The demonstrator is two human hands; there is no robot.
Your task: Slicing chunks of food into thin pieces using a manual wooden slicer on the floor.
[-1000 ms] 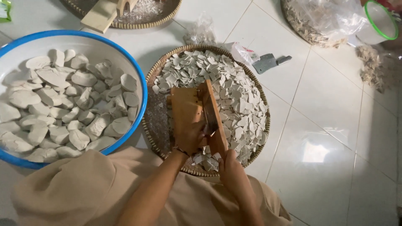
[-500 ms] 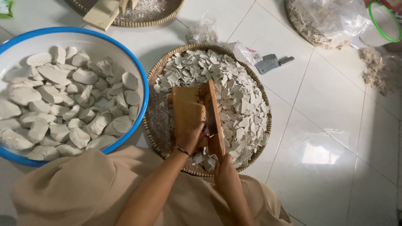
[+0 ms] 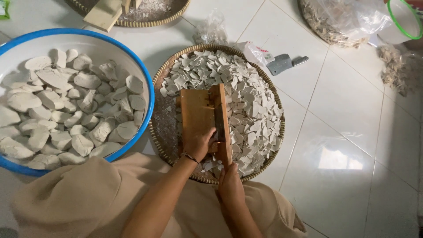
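On the white tiled floor, left hand grips the wooden slicer board while right hand clasps its near end; keep fingers clear of the blade over the woven tray.

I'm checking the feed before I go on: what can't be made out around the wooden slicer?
- Head view: what the left hand presses on the wooden slicer board is hidden under its fingers.
- The slicer's near end is covered by the right hand.
- The blue-rimmed white basin is cut off by the left edge.
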